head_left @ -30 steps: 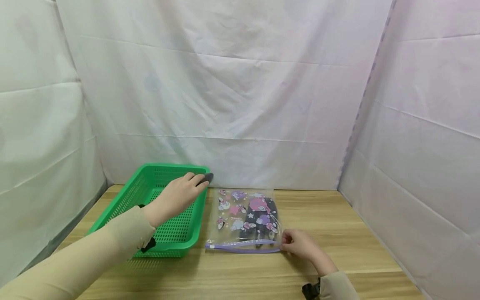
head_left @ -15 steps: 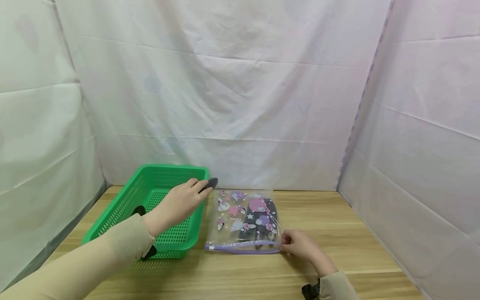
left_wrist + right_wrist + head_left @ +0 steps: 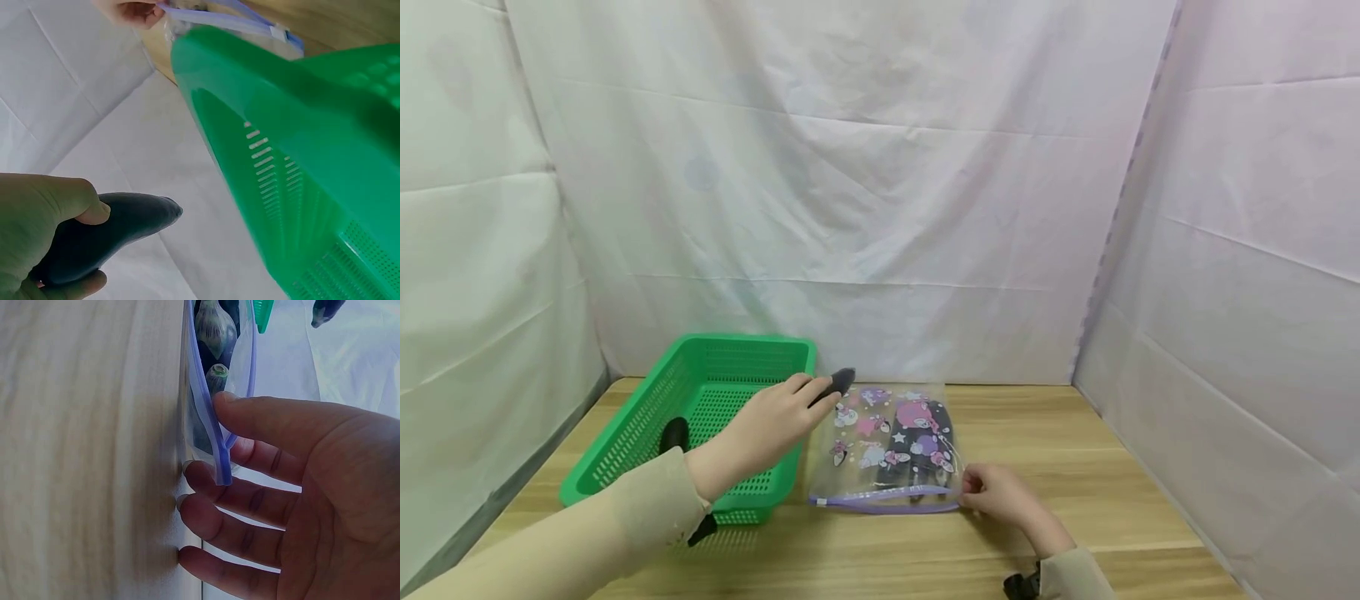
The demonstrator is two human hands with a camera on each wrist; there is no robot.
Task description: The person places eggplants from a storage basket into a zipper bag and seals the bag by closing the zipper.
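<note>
My left hand point(image 3: 775, 423) grips a dark, smooth, elongated vegetable point(image 3: 115, 228) above the green basket's right side, its tapered end pointing out past the fingers. Flat on the table lies a clear zip bag point(image 3: 850, 475) with pink and purple cartoon prints and a purple zip edge, its mouth parted. Dark vegetables point(image 3: 215, 331) with stem ends toward the opening lie inside it. My right hand point(image 3: 1000, 496) pinches the right corner of the bag's purple edge point(image 3: 222, 465) between thumb and fingers.
The green basket point(image 3: 805, 354) stands left of the bag, with a dark rounded object point(image 3: 674, 434) at its left side, partly behind the left sleeve. White cloth point(image 3: 865, 208) hangs behind and at both sides of the wooden table point(image 3: 1022, 425).
My left hand has moved a little right with the vegetable, from the basket's rim toward the bag. More of the dark object in the basket shows. My right hand has stayed at the bag's corner.
</note>
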